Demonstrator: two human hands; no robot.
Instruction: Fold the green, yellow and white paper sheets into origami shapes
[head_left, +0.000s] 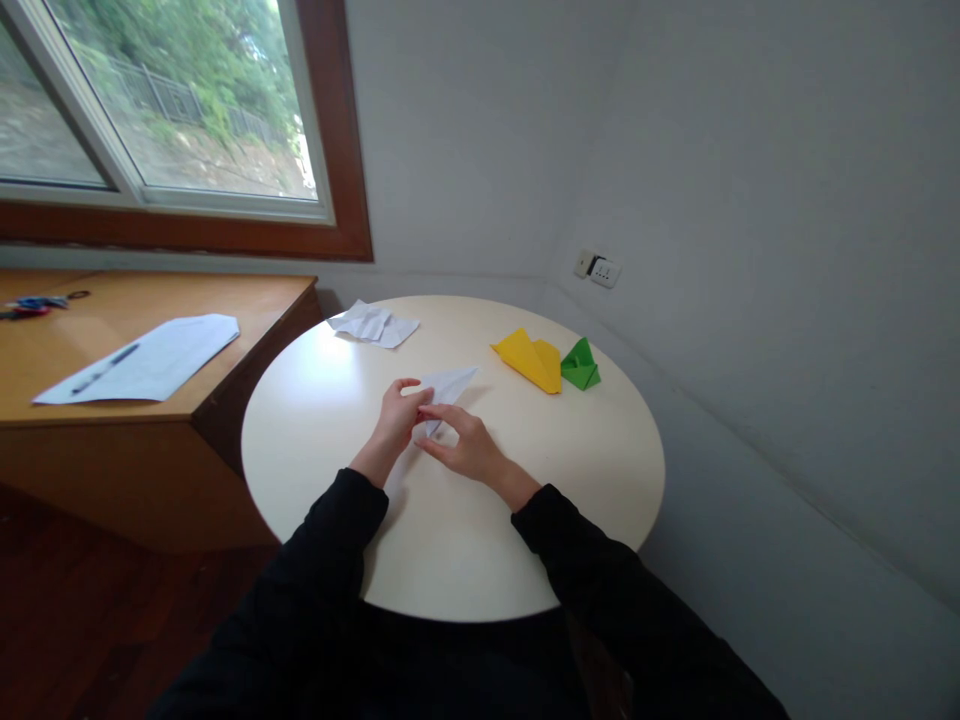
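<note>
Between my two hands is a folded white sheet of paper (448, 384), its pointed end toward the far right. My left hand (395, 415) grips it from the left, the thumb lying over its near part. From the right, my right hand (466, 442) pinches the paper's near edge with thumb and fingers. Both hands are just above the round cream table (465, 540). Parts of the folds are hidden behind the fingers.
Crumpled white paper (375, 325) lies at the table's back left. Folded yellow paper (531, 358) and folded green paper (580, 365) are at the back right. On a wooden desk (255, 295) to the left lie a white sheet (172, 350) and a dark pen (105, 368).
</note>
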